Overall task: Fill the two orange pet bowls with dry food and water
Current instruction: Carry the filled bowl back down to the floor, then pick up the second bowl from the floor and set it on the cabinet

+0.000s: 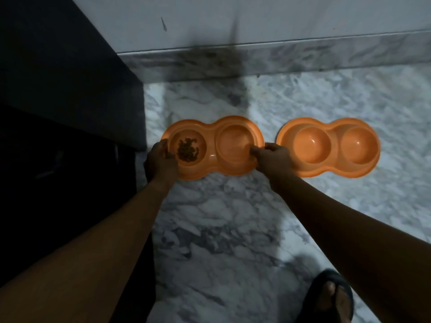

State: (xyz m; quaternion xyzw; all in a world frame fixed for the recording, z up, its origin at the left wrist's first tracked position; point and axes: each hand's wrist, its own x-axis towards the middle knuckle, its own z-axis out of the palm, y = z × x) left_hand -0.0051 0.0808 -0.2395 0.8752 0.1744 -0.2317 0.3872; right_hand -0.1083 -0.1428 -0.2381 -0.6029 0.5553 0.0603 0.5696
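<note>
Two orange double pet bowls lie side by side on the marble floor. The left bowl [211, 131] has brown dry food [187, 150] in its left well, and its right well looks bare. My left hand [161, 162] grips that bowl's left rim. My right hand [271, 159] grips its right rim, thumb inside the well's edge. The right bowl [335, 134] stands just beyond my right hand, both wells bare. No water shows in any well.
A dark cabinet or furniture block [70, 89] fills the left side, close to the left bowl. A marble skirting and pale wall [279, 52] run behind the bowls. My foot in a dark sandal [326, 297] stands at the lower right.
</note>
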